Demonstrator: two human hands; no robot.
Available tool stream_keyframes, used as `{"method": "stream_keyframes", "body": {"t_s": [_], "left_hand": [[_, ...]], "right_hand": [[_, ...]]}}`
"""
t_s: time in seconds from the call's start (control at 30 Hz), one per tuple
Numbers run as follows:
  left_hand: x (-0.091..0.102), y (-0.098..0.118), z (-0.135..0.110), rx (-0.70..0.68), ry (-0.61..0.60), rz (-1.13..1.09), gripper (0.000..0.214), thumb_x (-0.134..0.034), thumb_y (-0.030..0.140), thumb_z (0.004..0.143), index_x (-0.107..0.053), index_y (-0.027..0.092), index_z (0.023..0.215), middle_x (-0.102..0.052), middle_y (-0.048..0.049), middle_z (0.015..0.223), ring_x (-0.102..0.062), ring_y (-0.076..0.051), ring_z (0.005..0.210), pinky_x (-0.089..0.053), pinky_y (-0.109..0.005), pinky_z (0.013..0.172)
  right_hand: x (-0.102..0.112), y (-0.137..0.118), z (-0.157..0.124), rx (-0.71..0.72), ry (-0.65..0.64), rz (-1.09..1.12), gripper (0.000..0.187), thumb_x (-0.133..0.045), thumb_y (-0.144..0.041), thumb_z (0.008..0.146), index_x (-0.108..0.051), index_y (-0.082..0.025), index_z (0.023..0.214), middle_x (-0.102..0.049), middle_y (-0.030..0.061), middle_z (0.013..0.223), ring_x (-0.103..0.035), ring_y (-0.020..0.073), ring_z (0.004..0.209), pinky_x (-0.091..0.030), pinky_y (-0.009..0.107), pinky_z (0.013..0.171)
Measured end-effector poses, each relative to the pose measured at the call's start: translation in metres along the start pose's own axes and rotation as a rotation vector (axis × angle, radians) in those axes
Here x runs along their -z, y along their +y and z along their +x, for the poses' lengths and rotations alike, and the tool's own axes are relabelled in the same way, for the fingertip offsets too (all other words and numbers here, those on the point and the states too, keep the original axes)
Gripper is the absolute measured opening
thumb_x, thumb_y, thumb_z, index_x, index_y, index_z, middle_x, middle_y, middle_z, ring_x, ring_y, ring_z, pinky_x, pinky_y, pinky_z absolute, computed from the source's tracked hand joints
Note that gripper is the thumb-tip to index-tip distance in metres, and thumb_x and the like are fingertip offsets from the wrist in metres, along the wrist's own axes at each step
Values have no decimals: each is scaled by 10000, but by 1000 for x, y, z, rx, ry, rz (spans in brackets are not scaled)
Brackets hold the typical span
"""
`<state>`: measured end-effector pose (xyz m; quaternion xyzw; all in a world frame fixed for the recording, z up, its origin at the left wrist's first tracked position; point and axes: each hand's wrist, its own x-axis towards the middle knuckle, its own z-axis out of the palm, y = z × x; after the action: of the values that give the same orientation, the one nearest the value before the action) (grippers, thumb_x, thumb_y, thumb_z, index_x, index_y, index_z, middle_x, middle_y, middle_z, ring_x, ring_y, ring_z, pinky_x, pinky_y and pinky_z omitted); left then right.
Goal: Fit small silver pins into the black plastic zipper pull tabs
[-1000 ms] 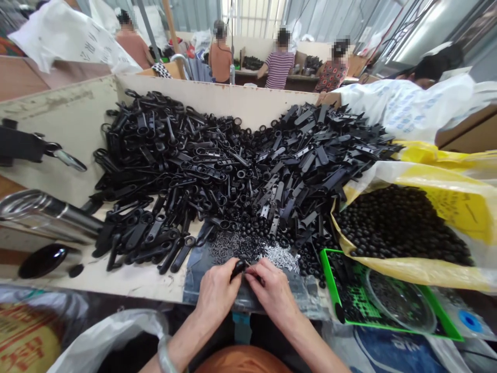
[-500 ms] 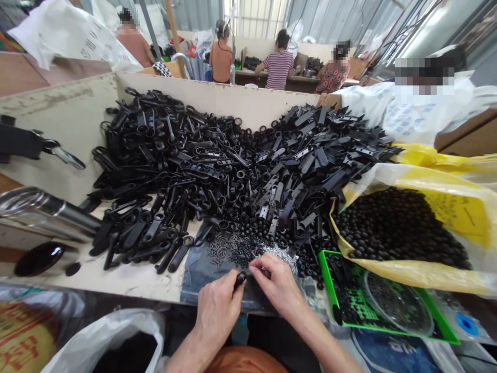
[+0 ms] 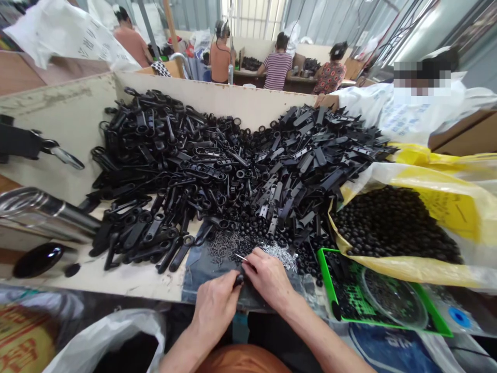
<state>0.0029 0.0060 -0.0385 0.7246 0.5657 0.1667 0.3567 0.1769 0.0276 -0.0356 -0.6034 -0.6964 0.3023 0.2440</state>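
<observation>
My left hand [image 3: 218,296] is closed round a small black plastic part [image 3: 238,280]; only its rounded end shows past the thumb. Close on its right, my right hand [image 3: 268,275] pinches a thin silver metal piece [image 3: 241,257] that sticks out to the left from the fingertips. Whether it is a pin or a slim tool I cannot make out. Both hands are over a dark blue mat [image 3: 198,282] at the table's front edge. Just beyond them lie small grey screws [image 3: 223,247], black beads [image 3: 248,241] and shiny silver pins [image 3: 286,255].
Black ring-ended parts [image 3: 155,140] and flat black pieces [image 3: 306,150] heap against the board. A yellow-white bag of black balls [image 3: 396,223] and a green tray [image 3: 326,290] are at right. A steel cylinder [image 3: 42,207] stands left. Several people work at the back.
My right hand has shifted slightly left and turned, and the thin silver piece now shows at its fingertips. My left hand, with the black part, has moved slightly left.
</observation>
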Motion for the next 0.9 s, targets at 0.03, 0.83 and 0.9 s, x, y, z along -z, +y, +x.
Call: {"method": "stream_keyframes", "body": {"t_s": [0.03, 0.83, 0.9], "left_hand": [[2, -1, 0, 26, 9, -52, 196, -481, 260, 946, -639, 211, 840, -719, -58, 763, -675, -224, 731, -418, -281, 654], [11, 18, -16, 446, -60, -1225, 464, -844, 545, 690, -608, 170, 825, -419, 121, 413, -212, -14, 357, -133, -172, 380], [9, 21, -16, 483, -67, -1281, 476, -872, 532, 637, -608, 172, 800, -410, 125, 389, -209, -10, 337, -110, -178, 373]], "right_hand": [[2, -2, -1, 0, 9, 44, 175, -594, -167, 911, -710, -199, 784, -657, 27, 830, -610, 159, 733, -437, 250, 682], [-3, -21, -38, 66, 149, 587, 180, -720, -331, 896, -778, -197, 792, -585, -3, 695, -502, 132, 624, -377, 237, 558], [2, -20, -42, 182, 176, 464, 143, -687, -267, 925, -779, -200, 838, -620, 11, 723, -544, 140, 640, -402, 241, 568]]}}
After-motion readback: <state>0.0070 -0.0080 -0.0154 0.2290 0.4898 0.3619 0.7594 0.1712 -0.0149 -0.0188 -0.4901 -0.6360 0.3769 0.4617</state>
